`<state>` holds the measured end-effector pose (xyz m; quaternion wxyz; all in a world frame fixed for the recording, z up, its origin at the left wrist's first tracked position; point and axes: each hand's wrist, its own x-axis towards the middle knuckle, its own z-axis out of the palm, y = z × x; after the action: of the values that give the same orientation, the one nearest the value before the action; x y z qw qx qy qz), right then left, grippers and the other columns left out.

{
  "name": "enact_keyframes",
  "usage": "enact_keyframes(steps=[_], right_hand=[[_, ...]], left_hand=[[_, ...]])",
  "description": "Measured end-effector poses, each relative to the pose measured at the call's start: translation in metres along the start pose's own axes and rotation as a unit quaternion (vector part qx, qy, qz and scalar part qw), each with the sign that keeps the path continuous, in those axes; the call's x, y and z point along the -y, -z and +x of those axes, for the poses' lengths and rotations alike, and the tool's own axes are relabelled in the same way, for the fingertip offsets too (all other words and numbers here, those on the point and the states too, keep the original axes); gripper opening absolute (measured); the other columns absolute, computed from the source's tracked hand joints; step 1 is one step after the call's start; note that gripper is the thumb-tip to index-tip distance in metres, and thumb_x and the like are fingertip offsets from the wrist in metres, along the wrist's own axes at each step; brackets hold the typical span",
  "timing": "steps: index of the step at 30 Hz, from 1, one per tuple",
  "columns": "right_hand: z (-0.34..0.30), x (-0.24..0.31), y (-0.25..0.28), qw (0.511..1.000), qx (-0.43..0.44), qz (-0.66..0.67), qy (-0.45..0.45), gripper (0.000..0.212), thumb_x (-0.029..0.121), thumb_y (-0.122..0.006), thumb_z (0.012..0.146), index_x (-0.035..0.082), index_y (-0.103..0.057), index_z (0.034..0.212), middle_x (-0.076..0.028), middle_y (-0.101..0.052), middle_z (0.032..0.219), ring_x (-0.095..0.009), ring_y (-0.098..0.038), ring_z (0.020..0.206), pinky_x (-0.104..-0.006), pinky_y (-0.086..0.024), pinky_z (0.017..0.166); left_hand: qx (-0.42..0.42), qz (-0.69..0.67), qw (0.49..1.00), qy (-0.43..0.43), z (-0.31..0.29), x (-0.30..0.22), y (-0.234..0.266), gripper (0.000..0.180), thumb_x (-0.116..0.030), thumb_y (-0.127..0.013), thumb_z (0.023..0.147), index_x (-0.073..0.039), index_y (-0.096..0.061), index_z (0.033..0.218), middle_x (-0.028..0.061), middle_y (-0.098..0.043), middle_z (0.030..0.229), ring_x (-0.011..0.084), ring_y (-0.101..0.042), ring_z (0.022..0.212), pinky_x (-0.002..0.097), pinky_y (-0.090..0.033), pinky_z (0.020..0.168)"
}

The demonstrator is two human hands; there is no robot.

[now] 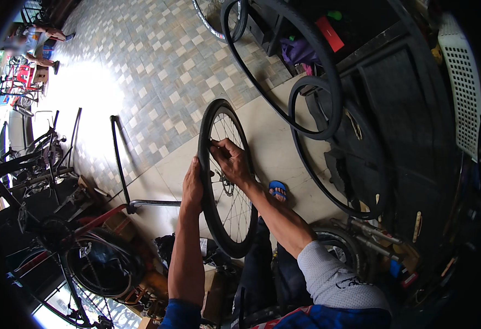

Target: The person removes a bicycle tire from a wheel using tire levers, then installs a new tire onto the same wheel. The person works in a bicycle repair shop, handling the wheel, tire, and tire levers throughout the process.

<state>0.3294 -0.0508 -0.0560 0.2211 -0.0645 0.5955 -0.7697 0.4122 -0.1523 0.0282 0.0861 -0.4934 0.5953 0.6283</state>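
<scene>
A spoked bicycle wheel (206, 205) with a black tyre stands upright in front of me, a disc rotor (228, 185) at its hub. My left hand (193, 186) grips the tyre from the left side, thumb pointing up along it; its other fingers are mostly hidden. Over the spokes reaches my right hand (232, 160), its fingers bent and pinched together at the inner edge of the rim on the upper left. What lies between those fingertips is too small to make out.
Loose black tyres (336, 82) hang and lean at the right, by a dark panel (410, 104). Bicycle frames (32, 164) and parts crowd the left. A bent metal stand (118, 159) rises left of the wheel. My foot in a blue sandal (277, 187) is on the tiled floor (158, 71).
</scene>
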Motion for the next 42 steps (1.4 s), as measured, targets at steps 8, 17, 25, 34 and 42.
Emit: enact_keyframes(steps=[8, 17, 25, 34, 42], right_hand=[[-0.044, 0.008, 0.011, 0.996, 0.036, 0.072, 0.041, 0.012, 0.012, -0.069, 0.101, 0.002, -0.069, 0.109, 0.001, -0.063, 0.075, -0.002, -0.054, 0.072, -0.0234, -0.046, 0.061], [-0.074, 0.009, 0.025, 0.996, 0.073, 0.023, -0.041, 0.014, 0.010, -0.071, 0.100, 0.003, -0.071, 0.112, 0.000, -0.068, 0.081, -0.003, -0.057, 0.076, -0.0231, -0.049, 0.067], [-0.214, 0.018, 0.078, 0.967, 0.221, -0.129, -0.010, 0.019, 0.016, -0.077, 0.092, 0.010, -0.075, 0.109, -0.010, -0.077, 0.096, -0.027, -0.077, 0.084, -0.0355, -0.061, 0.072], [-0.185, 0.102, 0.190, 0.922, -0.080, -0.379, -0.020, 0.047, 0.024, -0.075, 0.096, 0.005, -0.055, 0.134, -0.011, -0.074, 0.104, -0.020, -0.074, 0.094, -0.0330, -0.057, 0.074], [-0.222, 0.360, 0.272, 0.697, -0.308, -0.629, 0.153, 0.042, 0.007, -0.083, 0.082, 0.010, -0.074, 0.123, -0.009, -0.063, 0.103, -0.026, -0.062, 0.091, -0.0389, -0.052, 0.077]], left_hand=[[0.037, -0.193, 0.978, 0.066, 0.020, -0.004, -0.024, 0.065, -0.061, -0.041, 0.108, -0.003, -0.064, 0.129, 0.0081, -0.066, 0.093, 0.0203, -0.065, 0.081, 0.0374, -0.057, 0.080], [0.030, -0.113, 0.991, 0.067, 0.045, -0.012, -0.018, 0.075, -0.067, -0.047, 0.103, 0.003, -0.067, 0.125, 0.0006, -0.055, 0.074, 0.0119, -0.051, 0.062, 0.0307, -0.049, 0.061], [0.018, -0.093, 0.985, 0.146, 0.135, -0.054, 0.025, 0.066, -0.068, -0.043, 0.103, -0.010, -0.072, 0.116, -0.0016, -0.055, 0.069, 0.0135, -0.050, 0.059, 0.0473, -0.050, 0.077], [0.083, -0.231, 0.964, 0.104, 0.119, -0.040, -0.017, 0.057, -0.070, -0.053, 0.098, -0.014, -0.062, 0.091, -0.0028, -0.042, 0.052, 0.0142, -0.046, 0.044, 0.0341, -0.045, 0.048], [0.051, -0.239, 0.968, 0.065, 0.044, 0.016, -0.040, 0.077, -0.070, -0.053, 0.098, 0.002, -0.060, 0.126, -0.0013, -0.044, 0.062, 0.0134, -0.047, 0.048, 0.0291, -0.041, 0.044]])
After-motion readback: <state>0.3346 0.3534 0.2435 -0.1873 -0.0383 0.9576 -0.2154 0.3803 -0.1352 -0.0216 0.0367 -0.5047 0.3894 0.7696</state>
